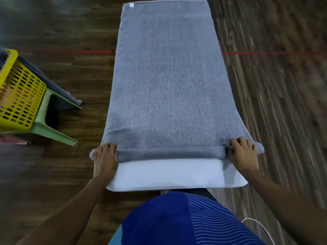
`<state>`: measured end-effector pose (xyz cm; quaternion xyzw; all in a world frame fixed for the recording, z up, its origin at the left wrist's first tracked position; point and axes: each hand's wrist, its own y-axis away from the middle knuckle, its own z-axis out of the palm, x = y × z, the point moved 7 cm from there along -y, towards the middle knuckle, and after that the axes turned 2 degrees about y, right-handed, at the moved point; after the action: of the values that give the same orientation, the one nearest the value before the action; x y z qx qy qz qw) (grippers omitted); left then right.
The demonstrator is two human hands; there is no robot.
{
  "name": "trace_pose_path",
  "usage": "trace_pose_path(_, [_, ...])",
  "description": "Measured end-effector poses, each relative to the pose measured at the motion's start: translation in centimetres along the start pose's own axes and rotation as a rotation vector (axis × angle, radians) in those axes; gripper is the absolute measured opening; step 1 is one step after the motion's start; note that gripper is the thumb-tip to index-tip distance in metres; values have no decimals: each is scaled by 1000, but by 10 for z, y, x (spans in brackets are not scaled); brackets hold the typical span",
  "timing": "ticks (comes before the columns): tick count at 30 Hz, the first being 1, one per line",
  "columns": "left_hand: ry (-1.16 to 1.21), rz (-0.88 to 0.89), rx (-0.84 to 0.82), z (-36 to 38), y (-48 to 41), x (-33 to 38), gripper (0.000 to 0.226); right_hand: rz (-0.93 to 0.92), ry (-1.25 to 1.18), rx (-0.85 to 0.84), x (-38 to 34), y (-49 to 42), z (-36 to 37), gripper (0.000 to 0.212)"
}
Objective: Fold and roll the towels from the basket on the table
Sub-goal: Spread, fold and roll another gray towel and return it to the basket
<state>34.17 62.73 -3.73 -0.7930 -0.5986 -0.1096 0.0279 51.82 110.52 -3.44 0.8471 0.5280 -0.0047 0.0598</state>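
A person leans over a narrow white table [168,175] with a grey towel [168,76] spread lengthwise along it. The towel's near end is turned up into a low roll [169,153] lying crosswise. The left hand [106,158] sits on the roll's left end and the right hand [243,154] on its right end. On each hand the fingers [110,146] are curled over the top of the roll and close together, their tips dug into the cloth on the far side, gripping it. The thumbs cannot be made out clearly.

Between the two sets of fingers the roll runs straight and even. A little bunched cloth sticks out past the outer side of each hand. Beyond the fingertips the rest of the towel lies flat to the far end of the table, where a small white label [131,4] shows at the left corner. Behind the fingers, toward the person's body, a bare strip of table is exposed.

Well to the left of the left fingers a yellow slotted basket [19,96] rests on a green plastic stool [51,128]. A dark second towel [53,89] hangs over the basket's far side. The stool stands on a dark wood floor [79,76] crossed by a thin red line [256,53]. A white cable [260,227] curves by the person's blue shirt [168,218].
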Motion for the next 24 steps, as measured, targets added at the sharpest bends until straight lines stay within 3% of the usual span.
trace_pose_path(3, [95, 64, 47, -2, 5, 11, 21, -67, -127, 0, -10, 3, 3, 13])
trace_pose_path(8, [45, 77, -50, 19, 17, 11, 53, -133, -67, -50, -21, 19, 16, 41])
trace_pose_path(16, [86, 47, -60, 6, -5, 13, 18, -55, 5, -109, -18, 2, 2, 15])
trace_pose_path(20, [-28, 34, -130, 3, -2, 10, 16, -4, 43, -218, -9, -3, 3, 20])
trace_pose_path(24, [-43, 25, -7, -4, -2, 4, 12, -49, 73, -66, -6, -2, 1, 15])
